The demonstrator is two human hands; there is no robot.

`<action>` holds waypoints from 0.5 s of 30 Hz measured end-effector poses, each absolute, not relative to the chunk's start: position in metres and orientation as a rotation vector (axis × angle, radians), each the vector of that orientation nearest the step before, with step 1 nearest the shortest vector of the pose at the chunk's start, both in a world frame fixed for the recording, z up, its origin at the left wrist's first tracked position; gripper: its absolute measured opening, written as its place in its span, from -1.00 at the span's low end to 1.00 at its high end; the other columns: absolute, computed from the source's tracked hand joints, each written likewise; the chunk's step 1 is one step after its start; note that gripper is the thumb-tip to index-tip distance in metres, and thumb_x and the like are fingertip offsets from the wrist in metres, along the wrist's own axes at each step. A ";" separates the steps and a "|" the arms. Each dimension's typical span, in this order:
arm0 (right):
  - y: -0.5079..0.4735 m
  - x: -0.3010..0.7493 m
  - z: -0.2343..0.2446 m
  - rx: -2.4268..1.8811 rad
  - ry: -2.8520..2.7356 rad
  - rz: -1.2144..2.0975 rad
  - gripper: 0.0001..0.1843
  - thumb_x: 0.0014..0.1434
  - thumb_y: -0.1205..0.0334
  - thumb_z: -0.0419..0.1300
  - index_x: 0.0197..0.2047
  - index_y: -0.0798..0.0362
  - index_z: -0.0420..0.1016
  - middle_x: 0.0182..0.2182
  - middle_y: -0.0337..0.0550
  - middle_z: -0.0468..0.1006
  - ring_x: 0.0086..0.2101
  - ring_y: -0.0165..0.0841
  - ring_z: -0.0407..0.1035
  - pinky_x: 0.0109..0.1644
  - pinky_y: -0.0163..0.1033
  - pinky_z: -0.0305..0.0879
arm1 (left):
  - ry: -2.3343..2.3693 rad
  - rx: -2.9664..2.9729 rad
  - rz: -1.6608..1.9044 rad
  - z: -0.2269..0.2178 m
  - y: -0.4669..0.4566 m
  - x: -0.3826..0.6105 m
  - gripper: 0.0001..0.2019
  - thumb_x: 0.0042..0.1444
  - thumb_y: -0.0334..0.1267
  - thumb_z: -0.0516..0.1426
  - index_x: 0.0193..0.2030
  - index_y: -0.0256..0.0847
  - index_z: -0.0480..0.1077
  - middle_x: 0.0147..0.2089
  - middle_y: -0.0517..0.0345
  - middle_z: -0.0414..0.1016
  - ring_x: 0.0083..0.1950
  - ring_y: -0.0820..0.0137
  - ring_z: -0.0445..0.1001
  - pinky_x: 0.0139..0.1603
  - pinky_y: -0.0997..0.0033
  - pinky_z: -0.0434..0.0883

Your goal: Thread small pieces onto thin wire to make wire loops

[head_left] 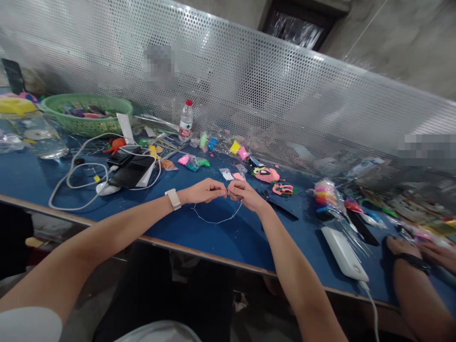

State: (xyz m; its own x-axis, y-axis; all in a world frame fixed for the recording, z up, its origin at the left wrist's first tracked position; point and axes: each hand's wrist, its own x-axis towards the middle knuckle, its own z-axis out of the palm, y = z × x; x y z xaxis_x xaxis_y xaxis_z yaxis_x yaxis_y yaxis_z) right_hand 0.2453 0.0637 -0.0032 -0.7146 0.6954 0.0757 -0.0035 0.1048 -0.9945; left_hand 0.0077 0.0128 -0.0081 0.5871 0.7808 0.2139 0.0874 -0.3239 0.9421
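My left hand (209, 191) and my right hand (246, 194) meet fingertip to fingertip above the blue table. Each is pinched closed on a thin, pale, twisted-looking wire (215, 222), which hangs below them in an open loop. Its ends are hidden in my fingers. Just beyond my hands lie a small white packet (226, 174) and a pink clay packet (239, 176). Right of them are a pink clay figure (266, 174) and a smaller pink and dark clay piece (283, 189). Past my right wrist lies a flat black strip (284, 211).
At left are a green basket (89, 126), a yellow-lidded jug (46, 140), phones (131, 172) and a white cable (59, 192). A bottle (185, 121) stands by the perforated metal screen (249, 80). A white power bank (344, 253) and another person's hands (404, 247) are at right.
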 end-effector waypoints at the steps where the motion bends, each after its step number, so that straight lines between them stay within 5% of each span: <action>1: 0.064 0.246 -0.003 -0.686 -1.875 1.617 -0.41 0.18 -0.31 0.55 -0.41 0.05 0.56 -0.59 -0.35 0.34 -0.55 -0.48 0.04 -0.40 -0.27 -0.04 | 0.709 1.784 0.828 -0.007 0.012 0.008 -0.60 0.45 0.09 0.24 -0.14 -0.27 0.56 -0.60 0.34 0.26 -0.60 0.53 0.23 -0.51 0.54 0.20; 15: 0.054 0.249 0.025 -0.693 -2.220 1.137 -0.46 0.22 -0.32 0.47 -0.39 0.00 0.60 -0.48 -0.25 0.45 -0.45 -0.38 0.18 -0.36 -0.22 0.07 | 0.620 1.680 0.741 -0.005 0.006 0.013 -0.47 0.38 0.27 0.30 -0.15 -0.28 0.57 -0.62 0.36 0.22 -0.60 0.53 0.20 -0.50 0.50 0.21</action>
State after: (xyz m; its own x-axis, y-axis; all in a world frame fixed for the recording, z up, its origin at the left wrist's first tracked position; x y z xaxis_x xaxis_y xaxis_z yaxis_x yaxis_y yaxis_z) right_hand 0.2490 0.0538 0.0250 -0.7185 0.6553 0.2329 0.1940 0.5104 -0.8378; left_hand 0.0128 0.0059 -0.0050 0.6622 0.7337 0.1521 0.0198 -0.2200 0.9753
